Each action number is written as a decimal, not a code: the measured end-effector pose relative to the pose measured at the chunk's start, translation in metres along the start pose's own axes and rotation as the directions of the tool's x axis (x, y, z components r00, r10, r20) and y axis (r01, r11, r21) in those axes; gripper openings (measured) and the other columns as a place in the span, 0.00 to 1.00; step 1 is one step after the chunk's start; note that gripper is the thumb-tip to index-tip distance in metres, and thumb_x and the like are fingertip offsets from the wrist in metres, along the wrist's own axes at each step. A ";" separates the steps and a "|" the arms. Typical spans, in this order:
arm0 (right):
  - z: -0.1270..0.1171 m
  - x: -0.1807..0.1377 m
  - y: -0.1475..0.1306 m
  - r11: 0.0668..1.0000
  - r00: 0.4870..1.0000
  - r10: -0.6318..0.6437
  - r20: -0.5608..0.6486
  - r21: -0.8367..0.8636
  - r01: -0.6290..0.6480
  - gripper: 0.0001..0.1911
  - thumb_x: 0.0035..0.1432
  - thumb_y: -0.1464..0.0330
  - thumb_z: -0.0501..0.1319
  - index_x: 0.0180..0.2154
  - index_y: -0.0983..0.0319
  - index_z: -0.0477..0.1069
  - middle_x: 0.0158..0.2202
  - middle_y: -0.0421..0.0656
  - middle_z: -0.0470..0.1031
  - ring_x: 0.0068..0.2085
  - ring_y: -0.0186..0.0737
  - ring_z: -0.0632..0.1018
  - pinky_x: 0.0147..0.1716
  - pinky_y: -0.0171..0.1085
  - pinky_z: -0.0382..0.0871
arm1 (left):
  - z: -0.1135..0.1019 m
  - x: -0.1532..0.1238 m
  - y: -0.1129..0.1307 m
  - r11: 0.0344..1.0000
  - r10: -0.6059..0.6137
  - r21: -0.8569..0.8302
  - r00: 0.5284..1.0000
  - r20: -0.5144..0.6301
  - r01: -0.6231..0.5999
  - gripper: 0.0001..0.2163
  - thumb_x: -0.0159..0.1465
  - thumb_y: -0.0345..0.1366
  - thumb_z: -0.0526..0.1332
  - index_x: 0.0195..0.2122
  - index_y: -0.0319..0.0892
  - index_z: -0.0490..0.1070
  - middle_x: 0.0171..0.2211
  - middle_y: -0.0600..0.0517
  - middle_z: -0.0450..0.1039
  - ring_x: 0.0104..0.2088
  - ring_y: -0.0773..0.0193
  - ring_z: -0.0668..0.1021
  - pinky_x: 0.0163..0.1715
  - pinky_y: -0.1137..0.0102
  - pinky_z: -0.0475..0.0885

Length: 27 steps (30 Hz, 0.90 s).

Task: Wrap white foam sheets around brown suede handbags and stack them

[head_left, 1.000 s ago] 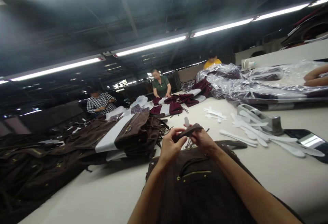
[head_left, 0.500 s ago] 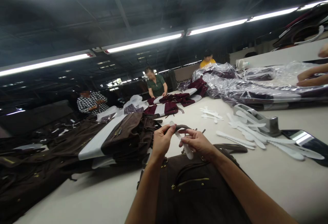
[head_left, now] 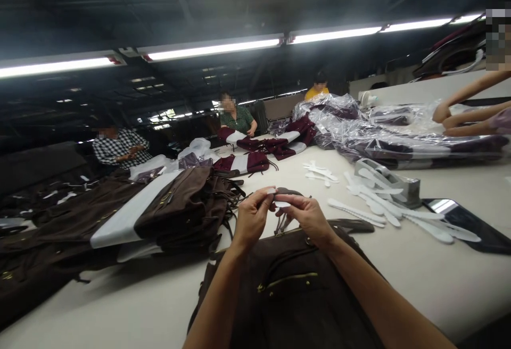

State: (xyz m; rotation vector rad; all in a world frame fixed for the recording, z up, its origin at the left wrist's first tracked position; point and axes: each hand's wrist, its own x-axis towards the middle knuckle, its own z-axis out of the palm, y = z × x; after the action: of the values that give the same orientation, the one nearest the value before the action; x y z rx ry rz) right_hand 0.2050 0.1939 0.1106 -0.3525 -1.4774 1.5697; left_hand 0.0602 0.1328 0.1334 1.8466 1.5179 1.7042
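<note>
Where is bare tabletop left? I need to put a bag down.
Free: the pale table left of the dark brown bag under the hands, below the brown bag stack; also the strip right of it, below the white paper strips. Crowded: around the grey tape dispenser, black phone and plastic-wrapped bags.
</note>
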 end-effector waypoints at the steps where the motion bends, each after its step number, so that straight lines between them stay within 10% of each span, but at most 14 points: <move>1: 0.001 0.000 -0.001 0.995 0.998 -0.058 -0.027 -0.078 0.056 0.16 0.52 0.59 0.67 0.40 0.62 0.79 0.31 0.44 0.77 0.27 0.35 0.73 0.26 0.34 0.66 | 0.000 -0.001 0.000 1.000 0.001 0.011 1.000 0.007 -0.001 0.12 0.67 0.42 0.58 0.45 0.44 0.76 0.43 0.49 0.78 0.30 0.68 0.76 0.33 0.72 0.72; 6: 0.008 0.008 -0.014 0.884 0.932 -0.354 -0.076 -0.354 0.307 0.16 0.55 0.55 0.65 0.30 0.62 0.79 0.31 0.43 0.70 0.30 0.34 0.69 0.29 0.34 0.65 | -0.004 -0.003 0.002 0.964 0.129 0.236 0.991 -0.019 -0.121 0.11 0.69 0.38 0.55 0.45 0.45 0.76 0.41 0.52 0.79 0.37 0.65 0.78 0.40 0.72 0.70; 12: 0.016 0.014 -0.016 0.997 1.000 -0.014 -0.007 -0.077 0.013 0.20 0.50 0.52 0.68 0.30 0.64 0.77 0.19 0.38 0.66 0.20 0.28 0.64 0.21 0.32 0.55 | -0.010 -0.006 0.004 0.915 0.211 0.355 0.977 -0.013 -0.193 0.12 0.69 0.37 0.54 0.48 0.48 0.74 0.44 0.52 0.78 0.42 0.64 0.79 0.42 0.73 0.69; 27: 0.009 0.009 -0.030 0.965 0.983 0.172 -0.063 0.214 -0.155 0.17 0.42 0.59 0.73 0.24 0.66 0.73 0.23 0.39 0.69 0.21 0.26 0.62 0.20 0.30 0.52 | -0.005 -0.009 -0.006 0.766 0.433 0.483 0.896 0.101 -0.425 0.15 0.68 0.32 0.55 0.54 0.49 0.72 0.49 0.49 0.76 0.45 0.65 0.78 0.45 0.74 0.71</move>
State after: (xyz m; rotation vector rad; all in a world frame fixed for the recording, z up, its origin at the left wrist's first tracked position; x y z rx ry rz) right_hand 0.2063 0.1909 0.1433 -0.4199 -1.2337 1.8022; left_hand 0.0548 0.1262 0.1246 2.6270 1.7651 1.5907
